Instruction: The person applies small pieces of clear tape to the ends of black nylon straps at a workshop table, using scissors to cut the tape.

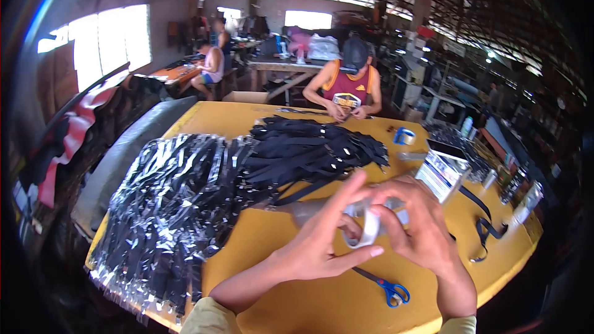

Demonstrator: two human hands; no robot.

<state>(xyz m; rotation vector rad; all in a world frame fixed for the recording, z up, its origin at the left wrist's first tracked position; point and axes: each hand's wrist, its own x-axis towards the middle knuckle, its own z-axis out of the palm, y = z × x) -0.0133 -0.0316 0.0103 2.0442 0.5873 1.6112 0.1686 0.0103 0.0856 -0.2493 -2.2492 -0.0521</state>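
Note:
A roll of clear tape (370, 227) is held up over the yellow table, between both hands. My left hand (322, 241) supports it from the left, its thumb beneath the ring, a fingertip showing through the ring's opening and the index finger stretched upward. From the other side, my right hand (421, 222) pinches the roll's upper right edge between thumb and bent fingers. Whether a strip of tape is pulled loose cannot be made out. Scissors with blue handles (394, 294) lie on the table just below the hands, their blades partly hidden by my left hand.
Black straps in clear plastic (167, 216) cover the table's left side; loose black straps (309, 151) are heaped behind. A white box (440, 176) bearing a phone, a blue tape roll (404, 136) and a strap (484, 235) lie right. A co-worker (352, 83) works opposite.

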